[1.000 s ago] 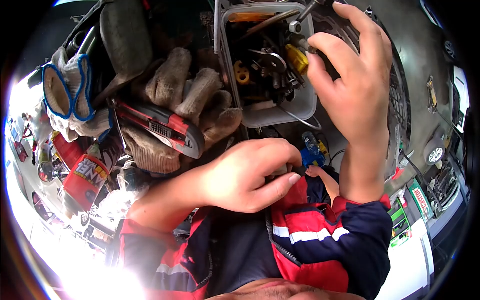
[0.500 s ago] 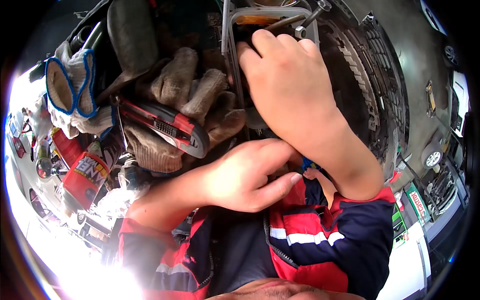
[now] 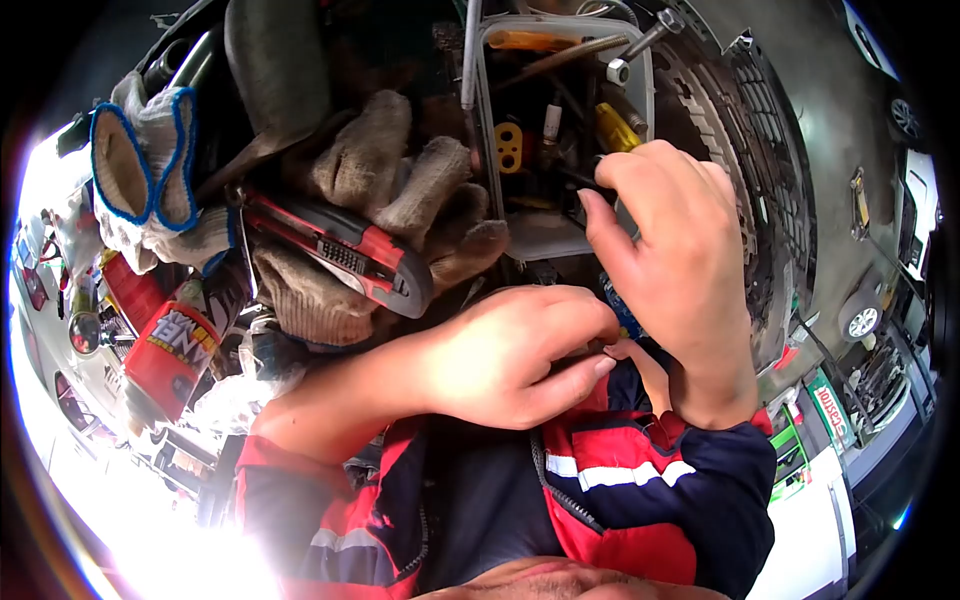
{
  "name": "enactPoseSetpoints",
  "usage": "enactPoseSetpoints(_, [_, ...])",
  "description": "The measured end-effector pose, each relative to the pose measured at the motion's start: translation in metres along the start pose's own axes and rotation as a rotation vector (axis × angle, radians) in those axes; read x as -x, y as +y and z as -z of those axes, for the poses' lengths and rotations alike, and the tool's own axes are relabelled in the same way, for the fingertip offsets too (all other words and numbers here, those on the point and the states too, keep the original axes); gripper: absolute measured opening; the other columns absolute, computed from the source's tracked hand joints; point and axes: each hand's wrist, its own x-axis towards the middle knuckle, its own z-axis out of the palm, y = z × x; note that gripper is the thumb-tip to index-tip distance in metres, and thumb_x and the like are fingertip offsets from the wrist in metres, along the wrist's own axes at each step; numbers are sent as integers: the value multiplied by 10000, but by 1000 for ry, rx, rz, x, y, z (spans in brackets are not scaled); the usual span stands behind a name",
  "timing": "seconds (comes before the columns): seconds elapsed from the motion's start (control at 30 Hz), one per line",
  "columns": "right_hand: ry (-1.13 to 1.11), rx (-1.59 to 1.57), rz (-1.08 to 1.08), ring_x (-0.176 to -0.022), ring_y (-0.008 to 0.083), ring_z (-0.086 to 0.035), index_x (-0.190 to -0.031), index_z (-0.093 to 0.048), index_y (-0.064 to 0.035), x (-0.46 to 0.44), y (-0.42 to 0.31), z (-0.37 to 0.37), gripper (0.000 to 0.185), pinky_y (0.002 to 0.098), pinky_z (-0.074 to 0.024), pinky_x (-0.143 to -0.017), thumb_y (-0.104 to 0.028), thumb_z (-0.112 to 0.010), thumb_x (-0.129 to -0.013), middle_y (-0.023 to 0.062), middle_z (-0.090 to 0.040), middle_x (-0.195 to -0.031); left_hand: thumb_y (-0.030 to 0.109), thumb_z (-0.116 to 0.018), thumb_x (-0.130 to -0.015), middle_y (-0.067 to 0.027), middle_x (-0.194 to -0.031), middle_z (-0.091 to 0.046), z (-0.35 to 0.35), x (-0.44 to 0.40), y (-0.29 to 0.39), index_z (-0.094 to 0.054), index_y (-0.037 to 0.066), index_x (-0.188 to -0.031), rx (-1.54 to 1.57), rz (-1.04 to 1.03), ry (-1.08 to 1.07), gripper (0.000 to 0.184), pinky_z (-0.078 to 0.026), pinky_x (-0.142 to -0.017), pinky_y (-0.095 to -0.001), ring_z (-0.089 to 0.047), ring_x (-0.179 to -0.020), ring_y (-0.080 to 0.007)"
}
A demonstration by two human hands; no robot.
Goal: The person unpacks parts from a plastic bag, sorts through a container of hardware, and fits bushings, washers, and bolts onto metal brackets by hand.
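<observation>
My right hand (image 3: pixel 680 225) is over the near right corner of a clear plastic bin (image 3: pixel 487 150). Its fingers are curled, with thumb and forefinger close together beside a thin dark piece; I cannot make out what they hold. In the bin are a yellow-handled tool (image 3: pixel 617 128), a yellow piece with holes (image 3: pixel 508 147) and a long threaded rod (image 3: pixel 570 58). A bolt (image 3: pixel 655 35) and a nut (image 3: pixel 617 71) sit at its far rim. My left hand (image 3: pixel 530 355) is closed in front of my chest, thumb against curled fingers; its grip is hidden.
Left of the bin, a red and black utility knife (image 3: pixel 345 250) lies on dirty work gloves (image 3: pixel 370 165). White gloves with blue cuffs (image 3: pixel 150 170) and a red can (image 3: pixel 172 345) are farther left. Car grille parts (image 3: pixel 770 130) stand at right.
My right hand has come out of the bin, moving right and towards me, so the bin's contents now show. My left hand has barely moved.
</observation>
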Motion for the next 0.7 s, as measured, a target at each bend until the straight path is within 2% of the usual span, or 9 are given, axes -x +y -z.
enactPoseSetpoints(0.23, [-157,-70,85,-830,289,-603,-889,-662,-54,-4,1,15,181,415,-434,-739,-65,-786,-757,75,-578,-863,86,-676,-896,-152,-914,-639,0,1,0,-637,-6,-1076,-10,8,-3,206,-533,-692,-407,-645,-811,-342])
enactPoseSetpoints(0.33, [-129,-73,93,-821,286,-601,-884,-672,-50,-12,2,20,152,412,-434,-741,-68,-775,-773,77,-577,-862,85,-674,-897,-154,-924,-640,-2,1,-3,-635,-10,-1074,-20,-17,-2,204,-532,-701,-411,-644,-824,-348])
enactPoseSetpoints(0.43, [3,49,140,-808,282,-595,-901,-673,-48,-25,8,16,143,415,-432,-740,-53,-762,-789,76,-566,-847,90,-676,-900,-155,-934,-642,-1,0,-3,-635,-9,-1072,-11,-20,-10,203,-530,-710,-417,-642,-835,-349])
enactPoseSetpoints(0.53, [-97,286,157,-842,269,-632,-872,-692,-84,-47,-3,15,54,400,-453,-744,-102,-681,-822,68,-611,-863,99,-675,-907,-155,-925,-643,-1,0,-4,-636,-6,-1069,-23,-36,-11,196,-529,-710,-419,-641,-826,-348])
enactPoseSetpoints(0.63, [-196,545,196,-867,255,-680,-810,-708,-94,-60,-22,-2,90,387,-476,-770,-130,-627,-823,66,-666,-849,112,-675,-917,-153,-897,-640,-1,-1,-2,-636,-3,-1065,-25,-35,3,191,-525,-704,-420,-639,-804,-348])
enactPoseSetpoints(0.7, [-217,432,100,-853,253,-695,-789,-711,-83,-62,-16,-27,88,393,-482,-778,-114,-633,-813,76,-682,-832,119,-676,-922,-152,-878,-637,-1,2,-2,-635,0,-1062,-12,-35,24,188,-521,-699,-423,-637,-789,-349])
